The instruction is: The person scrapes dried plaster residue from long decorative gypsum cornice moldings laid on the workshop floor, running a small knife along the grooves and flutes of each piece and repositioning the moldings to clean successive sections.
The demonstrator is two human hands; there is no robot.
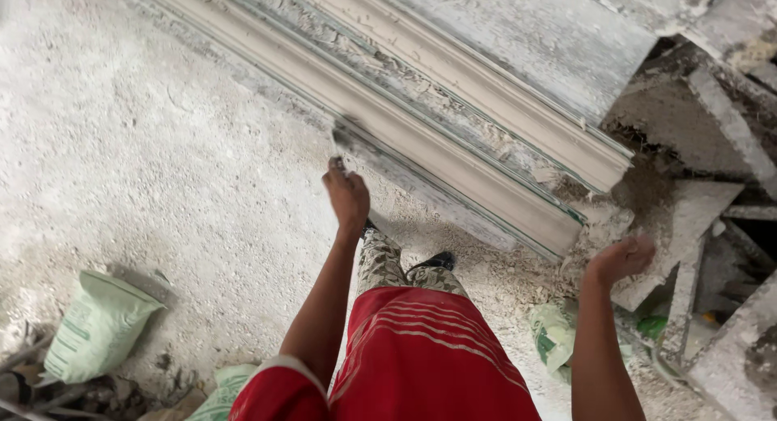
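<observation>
Red ribbed shirt (421,356); left hand (348,196) grips blurred scraper (340,136) at long chalky moulding (453,138).

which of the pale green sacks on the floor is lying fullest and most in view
The green sack at far left: plump and fully visible, while the others are crumpled and partly hidden.

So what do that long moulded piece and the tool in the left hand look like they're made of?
The long moulding looks like cast plaster: chalky, matte off-white, with crumbled edges. The tool in the left hand is blurred, perhaps a metal blade; I cannot tell.
</observation>
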